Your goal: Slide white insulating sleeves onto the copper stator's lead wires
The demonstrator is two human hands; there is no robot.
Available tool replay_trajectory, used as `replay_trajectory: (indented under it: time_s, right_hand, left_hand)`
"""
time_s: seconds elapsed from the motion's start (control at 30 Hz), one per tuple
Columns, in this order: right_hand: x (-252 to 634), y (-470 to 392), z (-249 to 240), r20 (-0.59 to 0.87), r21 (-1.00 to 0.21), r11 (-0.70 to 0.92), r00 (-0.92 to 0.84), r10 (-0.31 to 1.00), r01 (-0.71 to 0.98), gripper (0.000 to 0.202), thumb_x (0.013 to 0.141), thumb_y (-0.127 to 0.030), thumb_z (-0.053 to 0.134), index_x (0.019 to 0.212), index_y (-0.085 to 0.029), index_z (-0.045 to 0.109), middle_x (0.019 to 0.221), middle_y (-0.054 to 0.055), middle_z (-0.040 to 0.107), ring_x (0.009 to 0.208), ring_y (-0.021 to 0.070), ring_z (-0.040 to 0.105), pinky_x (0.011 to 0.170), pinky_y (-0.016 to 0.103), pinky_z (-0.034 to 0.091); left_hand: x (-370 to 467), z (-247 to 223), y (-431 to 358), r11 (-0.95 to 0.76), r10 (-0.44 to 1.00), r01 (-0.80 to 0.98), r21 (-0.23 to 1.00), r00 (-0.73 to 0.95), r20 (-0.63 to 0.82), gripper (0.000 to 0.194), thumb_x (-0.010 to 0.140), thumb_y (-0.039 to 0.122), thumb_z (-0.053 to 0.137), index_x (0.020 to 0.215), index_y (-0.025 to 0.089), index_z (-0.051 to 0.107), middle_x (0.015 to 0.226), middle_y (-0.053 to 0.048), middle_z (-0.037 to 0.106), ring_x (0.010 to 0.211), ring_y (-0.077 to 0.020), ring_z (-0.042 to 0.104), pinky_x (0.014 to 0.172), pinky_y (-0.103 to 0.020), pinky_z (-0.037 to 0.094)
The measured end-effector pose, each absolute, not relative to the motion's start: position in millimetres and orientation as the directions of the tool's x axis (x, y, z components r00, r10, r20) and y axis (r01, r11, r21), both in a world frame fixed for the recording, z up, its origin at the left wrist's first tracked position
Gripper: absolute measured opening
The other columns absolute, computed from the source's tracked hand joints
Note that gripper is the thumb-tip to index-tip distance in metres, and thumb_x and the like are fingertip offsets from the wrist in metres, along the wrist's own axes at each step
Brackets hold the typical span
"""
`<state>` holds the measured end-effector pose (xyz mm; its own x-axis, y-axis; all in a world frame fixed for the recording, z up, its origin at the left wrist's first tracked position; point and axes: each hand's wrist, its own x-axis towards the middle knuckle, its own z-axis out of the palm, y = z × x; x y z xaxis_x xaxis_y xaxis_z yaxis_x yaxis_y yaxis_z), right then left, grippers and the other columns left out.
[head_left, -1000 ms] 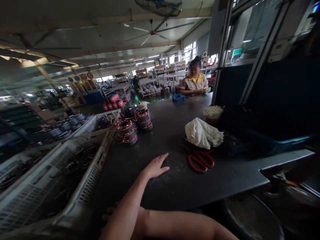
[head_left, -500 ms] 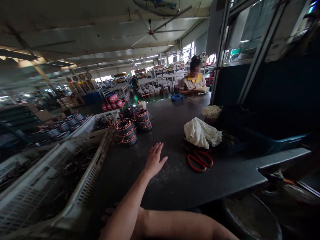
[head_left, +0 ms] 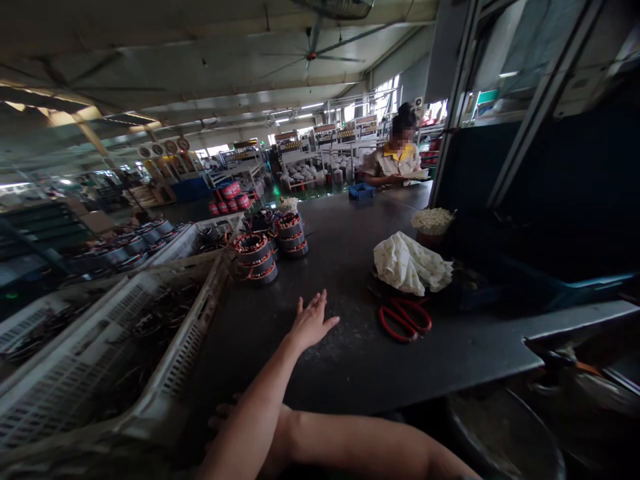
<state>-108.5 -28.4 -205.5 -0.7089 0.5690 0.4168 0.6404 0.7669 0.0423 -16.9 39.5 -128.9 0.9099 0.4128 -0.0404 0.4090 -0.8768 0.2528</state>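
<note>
Fingers of the left hand are spread and flat, palm down, low over the dark table. It holds nothing, and I cannot tell if the palm touches the surface or only hovers above it. The right hand lies at the near edge of the table, crossed under the left forearm. Only some fingertips show, so I cannot tell if it is closed or loose.

The left fingers point toward the nearest stack of stators, which stands apart from the hand, close to the white crate. A second stack stands behind it. The red scissors lie near the hand on its thumb side, in front of a crumpled white cloth and a bowl of small white pieces. A co-worker sits at the far end beside a blue tray.

In my judgement, the reach is good only if the body leans forward, because the stack is not yet within the fingers. A stator is better taken by its steel ring than by the copper windings, which can bend. It seems wise to lift only the top piece, straight up, so the pieces below do not tip toward the crate. The right hand could leave its crossed place to steady the stack.
</note>
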Motion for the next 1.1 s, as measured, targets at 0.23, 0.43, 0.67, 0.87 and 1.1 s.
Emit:
replay_trajectory:
  time_s: [0.23, 0.43, 0.67, 0.87, 1.1]
  right_hand:
    - [-110, -25, -211, 0.473, 0.158, 0.743, -0.710, 0.522, 0.650, 0.070, 0.085, -0.041, 0.053, 0.142, -0.002, 0.040, 0.144, 0.019, 0.043, 0.128, 0.0318, 0.044, 0.108, 0.044, 0.039]
    - [-110, -25, -215, 0.469, 0.235, 0.711, -0.718, 0.514, 0.663, 0.071, 0.084, -0.042, 0.054, 0.143, -0.006, 0.040, 0.147, 0.015, 0.041, 0.131, 0.0296, 0.042, 0.110, 0.042, 0.037]
    - [-108, -29, -207, 0.462, 0.287, 0.702, -0.736, 0.494, 0.652, 0.061, 0.086, -0.041, 0.053, 0.139, -0.011, 0.052, 0.144, 0.012, 0.046, 0.131, 0.0279, 0.042, 0.111, 0.039, 0.036]
    - [-108, -29, -201, 0.443, 0.286, 0.696, -0.735, 0.514, 0.659, 0.061, 0.085, -0.040, 0.055, 0.139, -0.012, 0.051, 0.144, 0.010, 0.047, 0.130, 0.0276, 0.043, 0.110, 0.039, 0.037]
    - [-107, -29, -201, 0.447, 0.182, 0.741, -0.726, 0.523, 0.646, 0.060, 0.084, -0.038, 0.060, 0.137, -0.011, 0.053, 0.143, 0.013, 0.047, 0.130, 0.0293, 0.044, 0.108, 0.041, 0.039]
  left_hand:
    - [-20, -128, 42, -0.912, 0.331, 0.332, 0.241, 0.943, -0.045, 0.047, 0.098, 0.041, 0.052, 0.139, 0.018, 0.047, 0.145, -0.009, 0.044, 0.145, -0.0262, 0.017, 0.120, -0.055, 0.006]
    - [-22, -127, 45, -0.911, 0.331, 0.323, 0.256, 0.944, -0.010, 0.055, 0.097, 0.039, 0.052, 0.146, 0.021, 0.037, 0.150, -0.008, 0.037, 0.145, -0.0258, 0.019, 0.120, -0.054, 0.011]
    - [-23, -125, 48, -0.897, 0.375, 0.370, 0.244, 0.927, -0.025, 0.055, 0.096, 0.038, 0.053, 0.144, 0.016, 0.040, 0.145, -0.012, 0.043, 0.143, -0.0252, 0.024, 0.120, -0.048, 0.016]
    - [-23, -125, 48, -0.899, 0.375, 0.362, 0.246, 0.927, 0.010, 0.047, 0.095, 0.035, 0.056, 0.138, 0.017, 0.047, 0.145, -0.011, 0.044, 0.142, -0.0248, 0.028, 0.120, -0.047, 0.019]
    - [-23, -120, 46, -0.892, 0.381, 0.359, 0.276, 0.924, 0.030, 0.017, 0.094, 0.030, 0.062, 0.107, 0.019, 0.065, 0.136, -0.006, 0.055, 0.139, -0.0248, 0.033, 0.119, -0.047, 0.021]
